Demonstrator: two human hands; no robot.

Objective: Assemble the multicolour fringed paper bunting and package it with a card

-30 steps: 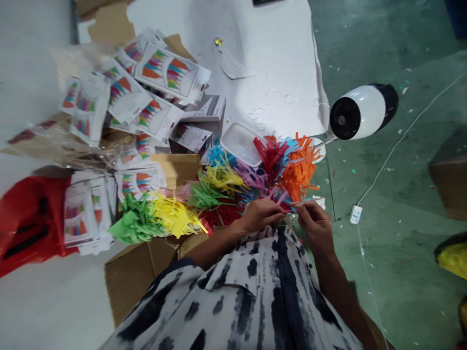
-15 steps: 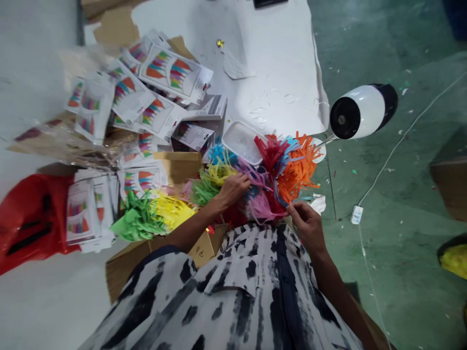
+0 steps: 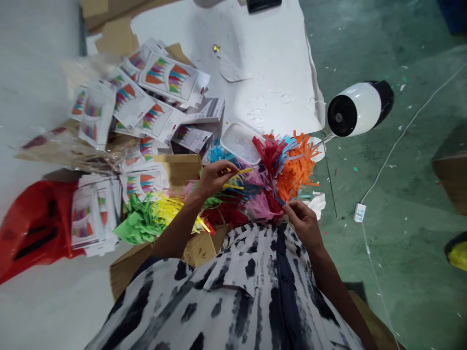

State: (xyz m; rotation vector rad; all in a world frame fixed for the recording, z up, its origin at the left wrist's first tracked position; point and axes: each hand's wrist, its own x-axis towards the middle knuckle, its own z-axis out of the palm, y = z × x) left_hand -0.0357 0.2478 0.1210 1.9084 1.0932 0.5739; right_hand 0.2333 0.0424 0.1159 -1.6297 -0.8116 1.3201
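Note:
Before me lies a bunch of fringed paper tassels. My left hand is closed in a pinch, with yellow strips sticking out from its fingertips. On the other side, my right hand pinches the garland at the gathered ends beside the pink tassel and the orange tassel; the exact spot is too small to make out. A dark red tassel sits between the lilac and light blue strips. Left of my left forearm lie a green tassel and a yellow tassel.
Picture-printed packets are heaped at left on the white table. A clear plastic tray stands behind the tassels. A cardboard box, a red bag and a black-and-white fan-like device are nearby. A cable crosses the green floor.
My left hand has moved left and slightly up, off the lilac strips, and now has yellow strips at its fingertips. My right hand has stayed nearly in place.

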